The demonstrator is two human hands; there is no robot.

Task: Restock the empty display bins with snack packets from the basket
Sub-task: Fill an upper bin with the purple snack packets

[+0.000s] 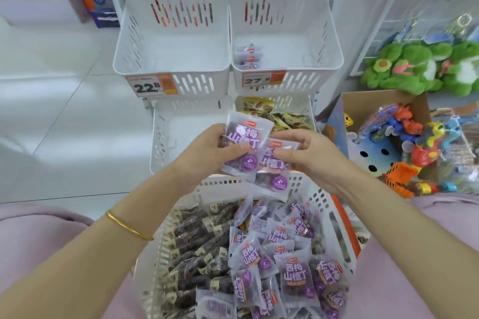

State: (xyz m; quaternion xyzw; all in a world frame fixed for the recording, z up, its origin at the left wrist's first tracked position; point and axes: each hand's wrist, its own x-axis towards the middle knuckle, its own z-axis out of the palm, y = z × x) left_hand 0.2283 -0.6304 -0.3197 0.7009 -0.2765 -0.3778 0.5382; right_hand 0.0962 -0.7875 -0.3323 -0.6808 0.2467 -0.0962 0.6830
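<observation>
Left hand (207,147) grasps purple plum packet (243,142); right hand (308,153) grasps second packet (272,166). Right bin (324,41) holds few; left bin (145,41) empty; basket (326,204) nearly full.

Bare forearms; thin gold bangle (128,226) on left wrist.

**Bright, even shop light; wide-angle bend and soft focus**

Light is bright and diffuse, with only faint shadows. The white floor tiles (51,101) left of the hands glare nearly blank. The display bins (171,41) beyond the hands look washed out, their price tags soft. Straight lines bow toward the edges. Print on the snack packets (298,274) below the hands reads slightly blurred.
</observation>
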